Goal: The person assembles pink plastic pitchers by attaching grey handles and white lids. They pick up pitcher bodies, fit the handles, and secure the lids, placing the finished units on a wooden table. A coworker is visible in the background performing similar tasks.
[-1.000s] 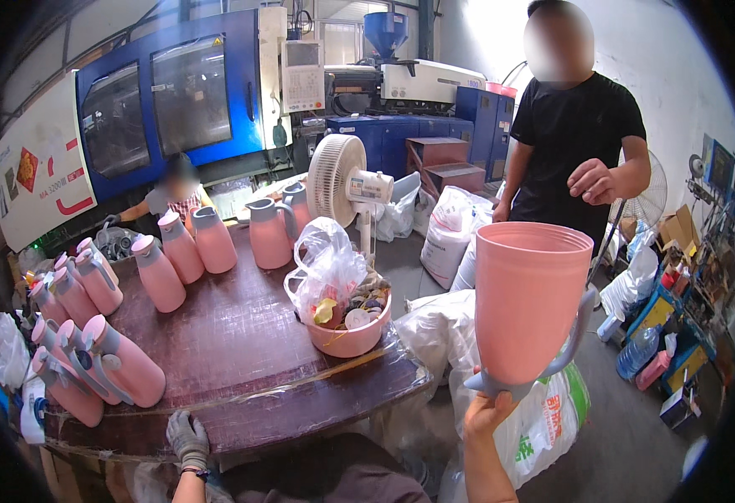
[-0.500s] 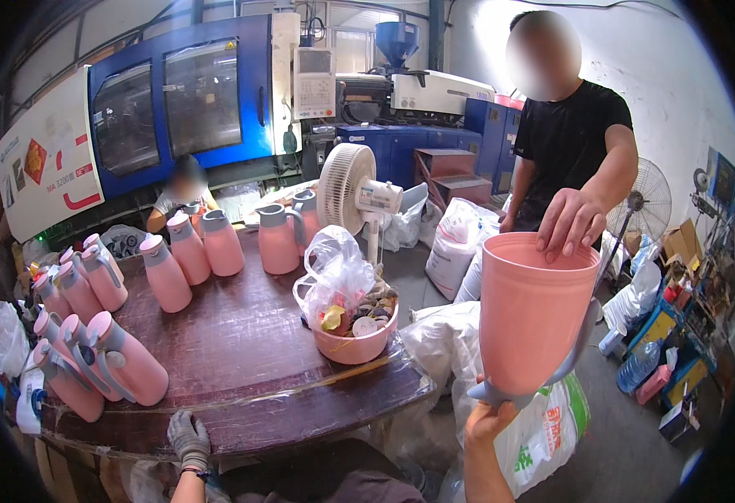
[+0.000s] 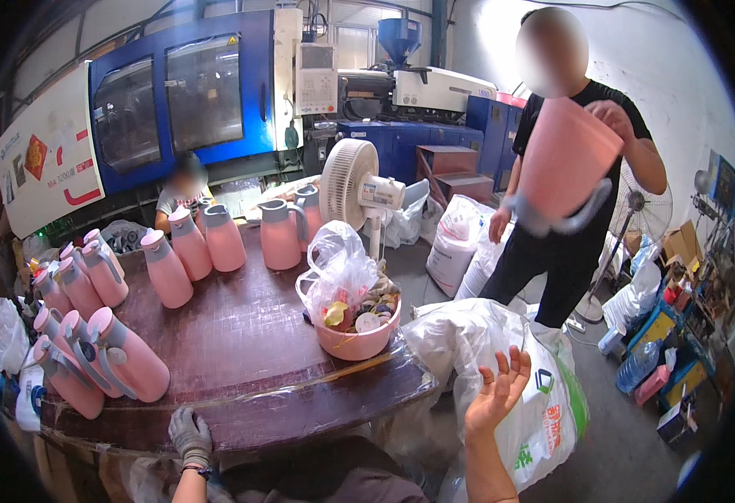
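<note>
1. Left hand [image 3: 190,436]: wears a grey glove; rests on the near edge of the counter [image 3: 242,339]. Its fingers are extended, close together and slightly bent; no object seen in them, underside hidden.
2. Right hand [image 3: 497,394]: bare, raised to the right of the counter. Fingers wide and loosely bent, palm up, holding nothing. It shows in front of a white sack [image 3: 552,427] with coloured print; well apart from the pink vessel.
3. Pink vessel [image 3: 562,163]: up in front of the co-worker [image 3: 573,251] in black, clear of the counter. Held at the wide rim by the co-worker's hand [image 3: 617,121]. Tilted, wide end uppermost; grey trim at the narrow lower end, grey handle at lower right. Outline slightly blurred.
4. Counter, left side: finished-looking pink jugs with grey handles, a front cluster [image 3: 137,356] and a rear cluster [image 3: 103,272], closely grouped.
5. Counter, far side: a row of pink jugs [image 3: 223,239], upright.
6. Counter, right end: pink basin [image 3: 355,342] of mixed small pieces, with a clear plastic bag [image 3: 338,260] on top.
7. Beyond the basin: white fan [image 3: 351,184].
</note>
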`<action>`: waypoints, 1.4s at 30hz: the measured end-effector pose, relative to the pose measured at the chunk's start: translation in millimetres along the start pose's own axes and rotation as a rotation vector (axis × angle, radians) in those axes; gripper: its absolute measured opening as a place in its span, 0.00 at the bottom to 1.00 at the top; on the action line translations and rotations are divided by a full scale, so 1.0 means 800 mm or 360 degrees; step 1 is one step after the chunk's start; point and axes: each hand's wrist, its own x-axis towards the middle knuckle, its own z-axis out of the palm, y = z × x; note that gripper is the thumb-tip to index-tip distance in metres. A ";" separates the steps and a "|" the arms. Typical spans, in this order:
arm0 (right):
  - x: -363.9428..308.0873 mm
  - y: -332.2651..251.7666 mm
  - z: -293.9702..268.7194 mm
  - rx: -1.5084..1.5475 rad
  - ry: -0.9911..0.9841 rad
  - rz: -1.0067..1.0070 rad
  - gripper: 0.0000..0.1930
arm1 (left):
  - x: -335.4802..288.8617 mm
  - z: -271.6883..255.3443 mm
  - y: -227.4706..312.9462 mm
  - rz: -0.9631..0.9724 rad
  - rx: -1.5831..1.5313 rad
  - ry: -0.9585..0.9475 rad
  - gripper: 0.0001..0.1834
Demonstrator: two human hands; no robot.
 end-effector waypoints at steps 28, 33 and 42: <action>-0.081 0.041 -0.019 -0.0228 -0.0253 0.0700 0.07 | 0.002 -0.004 0.004 0.0040 0.0103 -0.0067 0.17; -0.084 0.038 -0.011 -0.0201 -0.0303 0.0795 0.06 | 0.000 0.001 -0.003 0.0007 0.0060 -0.0092 0.17; -0.088 0.038 -0.005 -0.0162 -0.0292 0.0841 0.06 | -0.001 0.001 -0.004 0.0008 0.0057 -0.0065 0.17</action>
